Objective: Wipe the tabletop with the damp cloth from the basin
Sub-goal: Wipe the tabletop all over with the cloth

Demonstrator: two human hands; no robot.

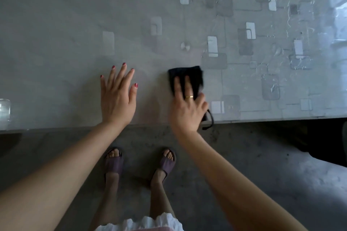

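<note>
A dark cloth (187, 78) is pressed flat on the table (56, 33) near its near edge, right of centre, under the right hand (187, 107), whose fingers (177, 88) are spread over it and blurred; a gold ring (189, 96) is worn on one finger, and a loose strand of the cloth is seen hanging at the table edge. The left hand (117, 95) is laid palm down on the bare table just left of the cloth, fingers wide and holding nothing. Wet streaks are seen on the right part of the patterned surface. A glass (4, 108) is seen at the far left edge. Feet in sandals (113, 163) are seen on the floor (244, 165) below
</note>
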